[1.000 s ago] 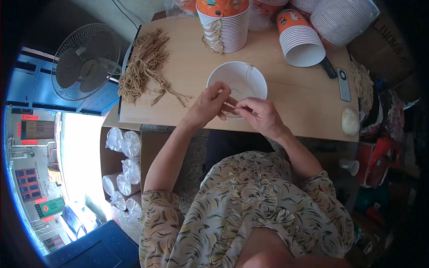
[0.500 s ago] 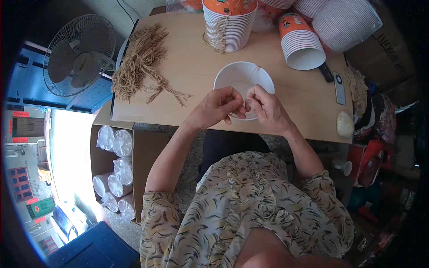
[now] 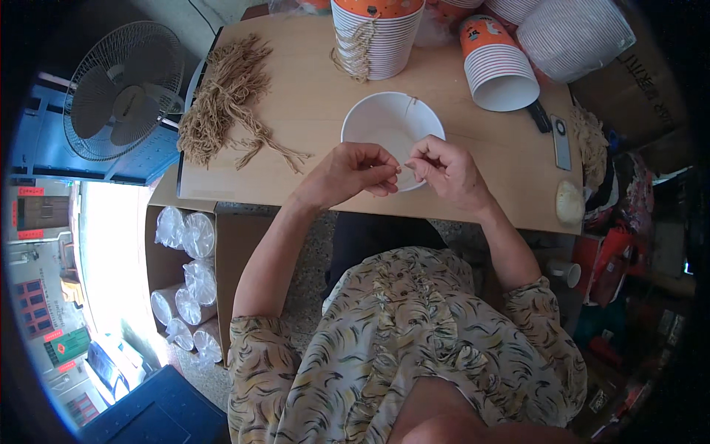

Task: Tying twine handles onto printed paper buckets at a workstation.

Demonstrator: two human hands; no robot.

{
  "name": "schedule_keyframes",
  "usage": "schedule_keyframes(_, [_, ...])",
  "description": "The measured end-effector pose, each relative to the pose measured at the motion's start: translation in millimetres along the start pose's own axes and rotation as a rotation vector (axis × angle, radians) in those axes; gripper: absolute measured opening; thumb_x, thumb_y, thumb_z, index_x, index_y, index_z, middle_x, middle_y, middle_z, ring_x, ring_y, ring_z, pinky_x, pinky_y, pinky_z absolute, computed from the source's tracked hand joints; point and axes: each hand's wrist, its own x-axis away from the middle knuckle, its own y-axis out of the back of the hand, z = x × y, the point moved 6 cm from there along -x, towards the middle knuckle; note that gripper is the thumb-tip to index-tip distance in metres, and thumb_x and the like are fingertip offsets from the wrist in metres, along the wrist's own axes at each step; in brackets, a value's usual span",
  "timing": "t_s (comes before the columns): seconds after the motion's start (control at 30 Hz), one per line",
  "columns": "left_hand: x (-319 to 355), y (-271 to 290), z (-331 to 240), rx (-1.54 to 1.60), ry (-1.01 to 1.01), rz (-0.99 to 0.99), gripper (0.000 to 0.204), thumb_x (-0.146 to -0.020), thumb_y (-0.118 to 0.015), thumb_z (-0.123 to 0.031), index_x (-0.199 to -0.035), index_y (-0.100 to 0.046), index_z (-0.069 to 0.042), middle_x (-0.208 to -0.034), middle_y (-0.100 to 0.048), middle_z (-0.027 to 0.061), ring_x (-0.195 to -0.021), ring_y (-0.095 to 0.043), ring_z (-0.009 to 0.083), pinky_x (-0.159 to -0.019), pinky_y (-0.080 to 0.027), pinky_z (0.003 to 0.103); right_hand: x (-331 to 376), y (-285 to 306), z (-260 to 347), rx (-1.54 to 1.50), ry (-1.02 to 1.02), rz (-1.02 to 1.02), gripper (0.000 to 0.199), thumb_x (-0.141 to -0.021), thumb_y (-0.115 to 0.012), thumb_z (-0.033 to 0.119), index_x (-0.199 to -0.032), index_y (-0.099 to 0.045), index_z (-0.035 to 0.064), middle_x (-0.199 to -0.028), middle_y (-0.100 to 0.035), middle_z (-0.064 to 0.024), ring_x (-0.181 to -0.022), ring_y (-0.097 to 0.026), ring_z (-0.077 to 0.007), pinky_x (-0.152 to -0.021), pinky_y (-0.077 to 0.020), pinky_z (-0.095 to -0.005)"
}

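Wooden table [image 3: 473, 185] fills the upper part of my view, and I go over it from left to right. At the far left a standing fan [image 3: 122, 92] is beside the table edge. On the table next to it lies a heap of brown paper cords [image 3: 222, 103], loose and tangled. Further right stands a stack of striped paper buckets [image 3: 377, 37] with some cords hanging on its side.

In the middle sits the white paper bowl [image 3: 392, 126], open side up, near the front edge of the table. My left hand [image 3: 351, 174] is pinched closed at the bowl's near rim, and my right hand [image 3: 447, 174] is pinched closed just beside it; the fingertips almost meet. Between them I see only a thin bit of cord, so I cannot tell exactly how it is held.

To do this step well, I judge I should keep the bowl steady, pull the cord end with small even tension, and not crush the thin rim.

At the right lie another cup stack [image 3: 499, 66] and a dark remote [image 3: 560, 140].
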Motion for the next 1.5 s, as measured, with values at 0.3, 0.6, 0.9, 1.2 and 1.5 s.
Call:
schedule_keyframes(0.3, [8, -1, -5, -0.105, -0.079, -0.164, 0.017, -0.099, -0.062, -0.013, -0.108, -0.066, 0.002, -0.092, -0.070, 0.0047, -0.086, -0.070, 0.0132, -0.074, -0.057, 0.024, -8, 5, 6, -0.112, -0.039, 0.057, 0.011, -0.097, -0.058, 0.007, -0.095, -0.059, -0.0034, -0.070, -0.062, -0.0019, -0.066, -0.059, -0.0073, -0.060, -0.0473, -0.0251])
schedule_keyframes(0.6, [17, -5, -7, -0.340, -0.361, -0.418, 0.010, -0.091, -0.068, 0.002, -0.100, -0.070, 0.001, -0.089, -0.070, 0.0049, -0.081, -0.067, 0.0108, -0.071, -0.056, 0.025, -18, -6, 1, -0.384, -0.249, 0.091, 0.013, -0.097, -0.061, 0.013, -0.096, -0.060, 0.0000, -0.064, -0.053, 0.0033, -0.054, -0.046, -0.0021, -0.048, -0.0330, -0.0200])
schedule_keyframes(0.9, [23, -5, -1, -0.388, -0.562, -0.510, 0.009, -0.090, -0.068, 0.005, -0.098, -0.069, 0.002, -0.091, -0.069, 0.0054, -0.083, -0.066, 0.0109, -0.072, -0.056, 0.025, -21, -13, -9, -0.480, -0.366, 0.125, 0.015, -0.095, -0.064, 0.016, -0.097, -0.062, 0.0009, -0.063, -0.052, 0.0026, -0.050, -0.043, -0.0027, -0.044, -0.0283, -0.0193])
schedule_keyframes(1.2, [26, -1, -2, -0.185, -0.367, -0.478, 0.010, -0.094, -0.067, -0.005, -0.102, -0.070, 0.001, -0.080, -0.069, 0.0036, -0.070, -0.066, 0.0090, -0.064, -0.055, 0.024, -23, -7, 3, -0.410, -0.232, 0.185, 0.010, -0.098, -0.060, 0.015, -0.095, -0.059, 0.0051, -0.072, -0.056, 0.0033, -0.061, -0.047, -0.0017, -0.053, -0.0349, -0.0168])
schedule_keyframes(1.5, [25, 6, -7, -0.164, -0.145, -0.274, 0.023, -0.099, -0.064, -0.021, -0.107, -0.070, 0.000, -0.087, -0.068, 0.0003, -0.078, -0.061, 0.0064, -0.069, -0.049, 0.023, -23, -5, 25, 0.014, 0.066, 0.133, 0.006, -0.094, -0.053, 0.002, -0.088, -0.051, 0.0012, -0.074, -0.055, 0.0017, -0.070, -0.054, -0.0071, -0.065, -0.0455, -0.0266])
